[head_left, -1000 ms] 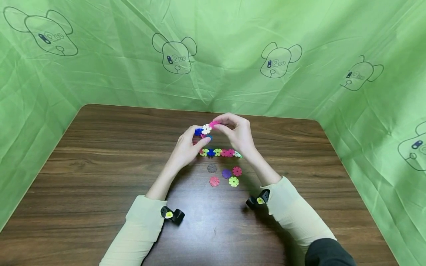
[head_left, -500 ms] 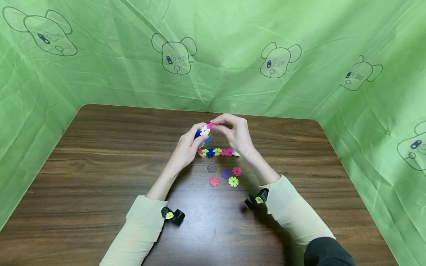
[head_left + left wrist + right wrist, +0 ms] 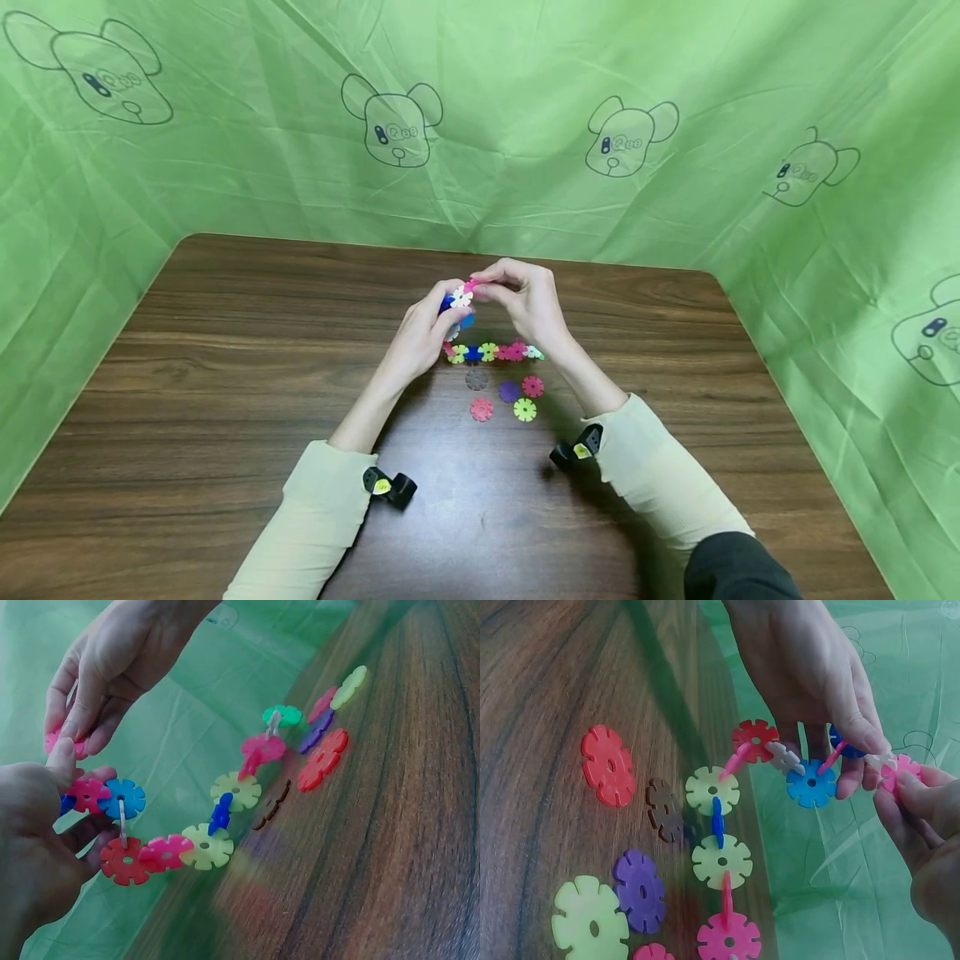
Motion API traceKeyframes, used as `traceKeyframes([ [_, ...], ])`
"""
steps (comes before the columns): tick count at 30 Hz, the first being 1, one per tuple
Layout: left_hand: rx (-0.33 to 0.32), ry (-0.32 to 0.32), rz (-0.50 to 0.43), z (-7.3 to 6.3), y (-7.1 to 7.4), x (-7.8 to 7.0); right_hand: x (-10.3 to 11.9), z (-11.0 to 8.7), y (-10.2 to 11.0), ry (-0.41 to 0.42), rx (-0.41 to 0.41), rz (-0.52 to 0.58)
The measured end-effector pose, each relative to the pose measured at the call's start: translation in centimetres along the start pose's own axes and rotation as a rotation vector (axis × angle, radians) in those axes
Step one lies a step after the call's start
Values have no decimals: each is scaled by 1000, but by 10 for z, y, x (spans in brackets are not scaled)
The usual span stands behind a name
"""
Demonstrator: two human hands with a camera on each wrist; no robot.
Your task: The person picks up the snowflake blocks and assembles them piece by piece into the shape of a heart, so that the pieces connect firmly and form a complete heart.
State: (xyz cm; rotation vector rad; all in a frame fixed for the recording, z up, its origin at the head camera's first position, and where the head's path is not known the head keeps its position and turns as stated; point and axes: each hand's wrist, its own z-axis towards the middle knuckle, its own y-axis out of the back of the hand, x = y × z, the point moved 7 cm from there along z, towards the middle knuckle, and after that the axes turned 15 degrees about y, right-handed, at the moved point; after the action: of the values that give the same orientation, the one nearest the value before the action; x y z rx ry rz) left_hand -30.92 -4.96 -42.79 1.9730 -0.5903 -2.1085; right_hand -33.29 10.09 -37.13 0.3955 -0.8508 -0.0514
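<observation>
My left hand (image 3: 416, 337) grips the upper end of a chain of slotted flower-shaped plastic discs, around a white disc (image 3: 461, 297) and a dark blue disc (image 3: 846, 742). Between thumb and fingertips, my right hand (image 3: 528, 308) pinches a pink disc (image 3: 900, 772), right at the white one's edge. Below the left hand hang a light blue disc (image 3: 811, 784) and a red disc (image 3: 126, 861). From there the chain runs rightward through pink, yellow-green and blue discs (image 3: 220, 814) to a green disc (image 3: 289, 715) at its far end.
Nearer the body, loose discs lie on the wooden table (image 3: 225, 375): a purple disc (image 3: 509, 392), a yellow-green disc (image 3: 525, 409), a dark brownish disc (image 3: 476, 379) and two reddish ones. A green printed curtain (image 3: 510, 200) stands behind the table.
The right hand has shifted slightly left with the pink disc, closer against the white disc. The left hand has turned a little, and the chain's lower row has moved slightly toward the body.
</observation>
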Motion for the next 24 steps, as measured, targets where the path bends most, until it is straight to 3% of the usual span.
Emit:
traceKeyframes([
  [10, 10, 135, -60, 5, 5, 10, -13, -7, -4, -51, 36, 95],
  [17, 8, 187, -162, 8, 13, 18, -18, -23, 6, -88, 41, 56],
  [24, -47, 257, -201, 9, 24, 26, -27, -48, 8, -163, 189, -7],
])
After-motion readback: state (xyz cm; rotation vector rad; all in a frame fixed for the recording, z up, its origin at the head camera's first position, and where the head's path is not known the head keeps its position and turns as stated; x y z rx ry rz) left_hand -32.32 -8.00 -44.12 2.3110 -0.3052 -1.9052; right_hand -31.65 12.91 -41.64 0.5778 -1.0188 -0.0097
